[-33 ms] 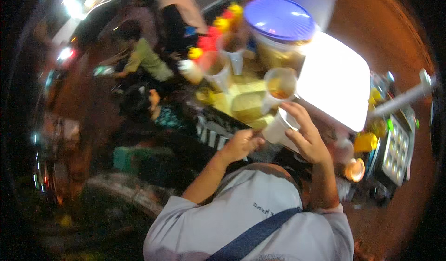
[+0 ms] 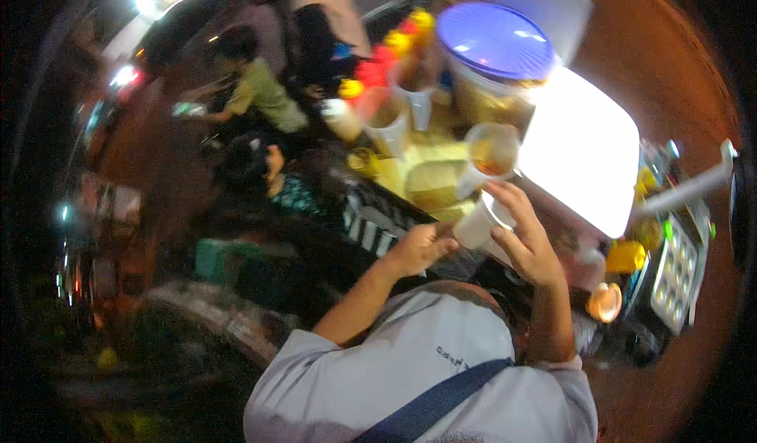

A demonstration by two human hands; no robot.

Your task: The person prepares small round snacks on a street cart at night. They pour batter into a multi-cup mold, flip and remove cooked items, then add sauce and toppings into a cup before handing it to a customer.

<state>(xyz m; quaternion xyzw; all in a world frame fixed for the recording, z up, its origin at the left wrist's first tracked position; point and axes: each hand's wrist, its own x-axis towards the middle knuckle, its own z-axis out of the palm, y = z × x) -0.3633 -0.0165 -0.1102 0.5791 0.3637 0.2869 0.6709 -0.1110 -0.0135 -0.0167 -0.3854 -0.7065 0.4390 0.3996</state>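
Note:
A white cup (image 2: 476,224) is tilted on its side between my hands. Around its rim end, my right hand (image 2: 527,234) curls with thumb and fingers on either side. My left hand (image 2: 419,251) is closed at the cup's base, thumb and fingertips against it. Just beyond the cup stands a clear measuring jug (image 2: 493,147) holding some amber liquid. Two more clear jugs, a left one (image 2: 384,120) and a farther one (image 2: 413,88), stand on the yellowish counter (image 2: 430,179).
Behind the jugs is a large tub with a blue lid (image 2: 495,39). Red and yellow bottles (image 2: 378,66) cluster at its left. A bright white panel (image 2: 583,151) rises at the right, near a tray with round pale shapes (image 2: 674,273). People, one in a yellow-green shirt (image 2: 264,96), are beyond the counter at left.
The whole scene has shifted a little right and down in the picture as my head moved. Both hands stay on the white cup, with hardly any change in grip.

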